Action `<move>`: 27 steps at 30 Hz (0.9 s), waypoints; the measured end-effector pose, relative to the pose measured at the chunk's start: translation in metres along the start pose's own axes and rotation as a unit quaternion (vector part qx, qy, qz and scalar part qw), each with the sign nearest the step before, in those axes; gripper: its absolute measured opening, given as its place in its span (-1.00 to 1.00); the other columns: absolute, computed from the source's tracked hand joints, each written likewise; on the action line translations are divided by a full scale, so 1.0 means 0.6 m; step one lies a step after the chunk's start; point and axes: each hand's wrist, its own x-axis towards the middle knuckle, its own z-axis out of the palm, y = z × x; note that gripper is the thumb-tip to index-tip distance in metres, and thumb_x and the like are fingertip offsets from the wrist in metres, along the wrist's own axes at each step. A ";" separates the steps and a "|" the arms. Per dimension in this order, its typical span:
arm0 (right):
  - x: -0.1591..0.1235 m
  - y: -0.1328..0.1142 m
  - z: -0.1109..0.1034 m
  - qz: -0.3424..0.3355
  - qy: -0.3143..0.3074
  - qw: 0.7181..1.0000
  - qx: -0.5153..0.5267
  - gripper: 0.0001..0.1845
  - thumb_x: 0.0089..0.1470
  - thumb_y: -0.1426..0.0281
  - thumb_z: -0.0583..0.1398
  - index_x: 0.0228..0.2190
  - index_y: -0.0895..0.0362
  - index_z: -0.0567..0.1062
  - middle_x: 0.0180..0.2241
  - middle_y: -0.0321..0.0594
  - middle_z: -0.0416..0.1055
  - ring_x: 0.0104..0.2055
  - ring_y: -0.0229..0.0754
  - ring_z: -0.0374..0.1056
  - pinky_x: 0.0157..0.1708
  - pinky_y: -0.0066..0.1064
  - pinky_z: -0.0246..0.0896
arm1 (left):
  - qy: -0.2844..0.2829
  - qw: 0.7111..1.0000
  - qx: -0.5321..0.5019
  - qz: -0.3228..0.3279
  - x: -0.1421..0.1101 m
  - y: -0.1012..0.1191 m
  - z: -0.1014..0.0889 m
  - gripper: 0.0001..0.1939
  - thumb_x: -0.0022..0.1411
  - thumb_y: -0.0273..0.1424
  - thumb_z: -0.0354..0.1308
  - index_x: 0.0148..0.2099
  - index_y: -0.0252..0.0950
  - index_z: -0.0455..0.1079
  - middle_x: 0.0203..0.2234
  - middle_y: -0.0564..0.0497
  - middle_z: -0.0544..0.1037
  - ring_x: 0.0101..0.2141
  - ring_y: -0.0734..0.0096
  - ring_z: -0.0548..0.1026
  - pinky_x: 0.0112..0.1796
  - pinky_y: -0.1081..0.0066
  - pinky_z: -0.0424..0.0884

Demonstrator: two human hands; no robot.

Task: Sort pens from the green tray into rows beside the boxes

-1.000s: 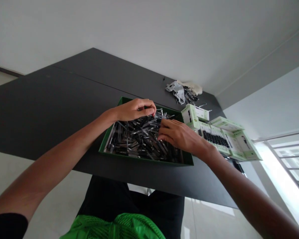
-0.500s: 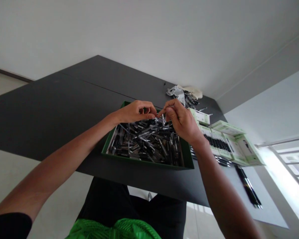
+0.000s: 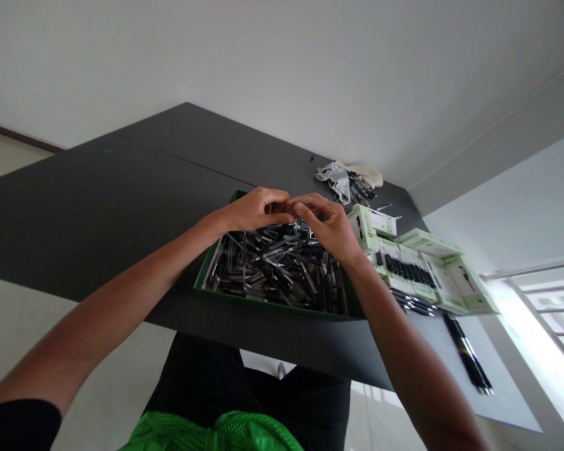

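A dark green box (image 3: 267,303) full of loose black and clear pens (image 3: 282,266) sits on the table in front of me. Over its far side my left hand (image 3: 256,210) is closed, thumb and fingers curled towards each other. My right hand (image 3: 328,225) meets it there, also in a pinch, its thumb and fingertips against the left fingertips. Whatever lies between the fingertips is small and mostly hidden, so I cannot make it out. Both hands are above the pens.
On the right stand pale green and white cartons (image 3: 425,269), one with a row of black pens. Several pens (image 3: 413,304) lie before them and a pen bundle (image 3: 467,354) lies further right. Grey-white cloths (image 3: 336,178) and more pens lie at the back of the dark table (image 3: 122,207).
My right hand has moved a little left and turned, so its fingertips now overlap the left hand's. The left hand has stayed nearly in place.
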 end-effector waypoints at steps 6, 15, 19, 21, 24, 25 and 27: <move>-0.011 0.007 -0.001 0.041 0.022 0.999 0.025 -0.64 0.31 0.15 0.24 0.01 0.09 0.60 -0.07 -0.14 0.64 -0.16 -0.16 0.47 -0.19 -0.31 0.33 | 0.000 0.999 -0.035 0.000 -0.001 0.002 0.000 -0.47 0.35 0.11 0.21 -0.15 -0.32 0.57 -0.29 -0.06 0.62 -0.30 0.37 0.52 -0.30 0.44 0.38; -0.029 -0.007 0.010 0.063 -0.059 0.995 -0.058 -0.74 0.17 0.24 0.34 -0.18 0.15 0.59 -0.27 -0.21 0.60 -0.36 -0.24 0.38 -0.30 -0.37 0.26 | 0.025 0.997 -0.069 -0.023 -0.001 0.010 0.000 -0.50 0.30 0.07 0.30 -0.22 -0.33 0.53 -0.38 -0.02 0.59 -0.37 0.43 0.46 -0.37 0.48 0.33; -0.026 -0.016 0.023 0.064 -0.038 0.995 -0.069 -0.81 0.16 0.26 0.37 -0.28 0.14 0.61 -0.39 -0.25 0.59 -0.42 -0.24 0.36 -0.34 -0.37 0.24 | 0.043 0.995 -0.079 -0.032 -0.001 0.012 0.002 -0.47 0.23 0.10 0.35 -0.28 -0.31 0.47 -0.40 0.00 0.54 -0.35 0.43 0.46 -0.39 0.51 0.33; -0.024 -0.018 0.022 0.062 -0.027 0.996 -0.057 -0.84 0.18 0.30 0.34 -0.25 0.14 0.65 -0.36 -0.24 0.61 -0.40 -0.23 0.38 -0.32 -0.37 0.27 | 0.056 0.994 -0.085 -0.029 -0.001 0.010 0.003 -0.46 0.20 0.11 0.38 -0.25 -0.31 0.46 -0.36 -0.01 0.53 -0.33 0.43 0.47 -0.39 0.52 0.34; -0.030 -0.016 0.001 0.073 0.007 0.996 -0.045 -0.80 0.21 0.29 0.32 -0.21 0.15 0.68 -0.28 -0.19 0.64 -0.33 -0.20 0.43 -0.27 -0.36 0.32 | 0.061 0.988 -0.135 -0.037 0.000 0.004 0.006 -0.38 0.30 0.19 0.24 0.01 -0.28 0.43 -0.31 -0.04 0.55 -0.36 0.43 0.47 -0.45 0.54 0.33; -0.036 -0.014 -0.013 0.082 0.024 0.995 -0.044 -0.77 0.22 0.27 0.31 -0.19 0.15 0.68 -0.25 -0.16 0.64 -0.31 -0.19 0.44 -0.27 -0.35 0.34 | 0.060 0.985 -0.155 -0.046 0.000 0.003 0.006 -0.34 0.36 0.22 0.13 0.11 -0.26 0.38 -0.32 -0.05 0.56 -0.38 0.43 0.47 -0.48 0.54 0.32; -0.058 -0.007 -0.052 0.107 0.063 0.991 -0.048 -0.71 0.22 0.23 0.30 -0.14 0.15 0.69 -0.19 -0.12 0.65 -0.28 -0.17 0.45 -0.31 -0.35 0.34 | 0.063 0.979 -0.183 -0.061 0.000 0.001 0.008 -0.31 0.44 0.24 -0.06 0.22 -0.24 0.30 -0.34 -0.05 0.55 -0.41 0.40 0.46 -0.53 0.53 0.29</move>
